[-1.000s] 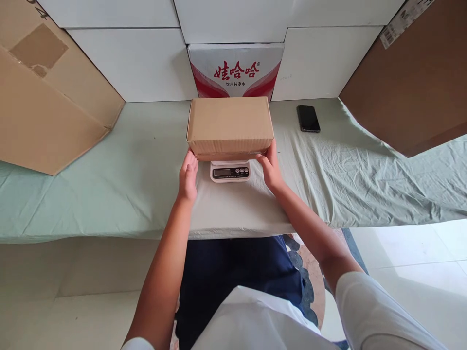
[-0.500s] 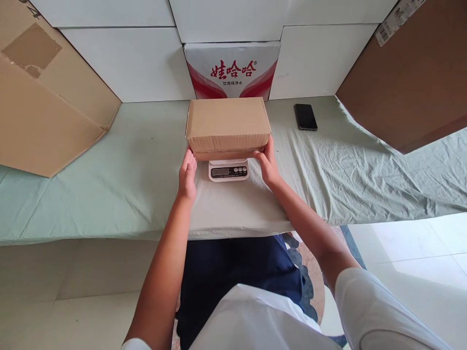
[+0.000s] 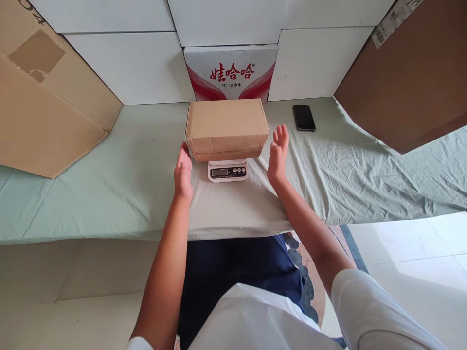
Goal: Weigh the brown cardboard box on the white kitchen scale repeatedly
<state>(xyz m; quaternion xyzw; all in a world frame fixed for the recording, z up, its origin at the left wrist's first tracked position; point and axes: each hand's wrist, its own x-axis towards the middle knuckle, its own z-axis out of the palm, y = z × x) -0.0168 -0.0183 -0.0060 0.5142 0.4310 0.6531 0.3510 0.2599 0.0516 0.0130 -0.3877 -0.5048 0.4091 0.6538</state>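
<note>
A closed brown cardboard box [image 3: 228,119] rests on top of a small white digital kitchen scale [image 3: 227,178]. The scale's front panel with its display and buttons sticks out below the box, while its weighing surface is hidden. My left hand [image 3: 183,172] is beside the box's near left corner, fingers stretched out and holding nothing; whether its fingertips touch the cardboard I cannot tell. Off the right side of the box, my right hand [image 3: 278,153] is raised with its fingers extended, apart from the cardboard and empty.
A black phone [image 3: 304,118] lies on the green cloth [image 3: 146,194] to the right. Behind stands a white and red printed carton [image 3: 231,73] against white boxes [image 3: 127,65]. Large brown cartons flank the cloth at left [image 3: 54,121] and right [image 3: 404,87].
My right hand has let go of the box and moved right, its fingers opening. My left hand has loosened and shifted slightly left. The box stays on the scale.
</note>
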